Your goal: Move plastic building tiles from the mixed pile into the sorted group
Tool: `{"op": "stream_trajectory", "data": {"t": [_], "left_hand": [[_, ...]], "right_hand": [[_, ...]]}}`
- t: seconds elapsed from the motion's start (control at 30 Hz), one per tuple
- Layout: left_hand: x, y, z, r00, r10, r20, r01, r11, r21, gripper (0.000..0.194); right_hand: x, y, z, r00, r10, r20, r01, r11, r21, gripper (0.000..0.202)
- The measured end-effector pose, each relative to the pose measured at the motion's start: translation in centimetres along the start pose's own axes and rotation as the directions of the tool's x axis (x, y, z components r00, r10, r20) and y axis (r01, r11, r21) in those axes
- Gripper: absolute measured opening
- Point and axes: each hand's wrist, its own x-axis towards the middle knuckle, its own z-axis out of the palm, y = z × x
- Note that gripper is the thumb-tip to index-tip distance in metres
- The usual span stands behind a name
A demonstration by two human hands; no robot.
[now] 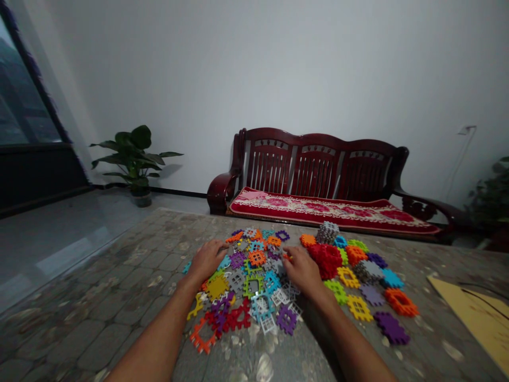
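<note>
A loose pile of flat, notched plastic building tiles in many colours lies between my hands on the table. My left hand rests at the pile's left edge, fingers stretched over the tiles, close to a light blue tile. At the right edge, my right hand has its thumb and fingers around a small orange tile, mostly hidden by the hand. An orange window tile and a yellow tile lie in the pile. Just right of my right hand sits a red built block.
A grey built cube and several separate tiles, including a purple tile, lie to the right on the patterned tablecloth. A yellow board lies at far right. Beyond the table stand a wooden bench and a potted plant.
</note>
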Motion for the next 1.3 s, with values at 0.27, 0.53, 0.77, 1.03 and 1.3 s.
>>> {"op": "stream_trajectory", "data": {"t": [0.27, 0.53, 0.77, 1.03, 1.3], "left_hand": [[-0.1, 0.0, 0.0, 1.0, 0.006, -0.01, -0.006, 1.0, 0.006, 0.03], [-0.3, 0.7, -0.5, 1.0, -0.005, 0.007, 0.005, 1.0, 0.007, 0.03], [-0.4, 1.2, -0.8, 1.0, -0.006, 0.008, 0.005, 1.0, 0.019, 0.03], [-0.4, 0.8, -0.6, 1.0, 0.003, 0.006, -0.003, 1.0, 0.03, 0.031], [-0.3, 0.8, -0.5, 1.0, 0.01, -0.005, -0.009, 1.0, 0.009, 0.031]], "right_hand": [[0.4, 1.5, -0.5, 0.96, -0.193, 0.2, 0.192, 0.981, 0.026, 0.064], [0.5, 2.0, 0.0, 0.954, -0.22, 0.205, 0.217, 0.976, 0.038, 0.063], [0.5, 1.6, -0.4, 0.954, -0.198, 0.226, 0.194, 0.98, 0.039, 0.071], [0.6, 2.1, -0.1, 0.941, -0.244, 0.232, 0.241, 0.97, 0.043, 0.059], [0.5, 1.3, -1.0, 0.912, -0.287, 0.294, 0.308, 0.951, -0.026, 0.05]]}}
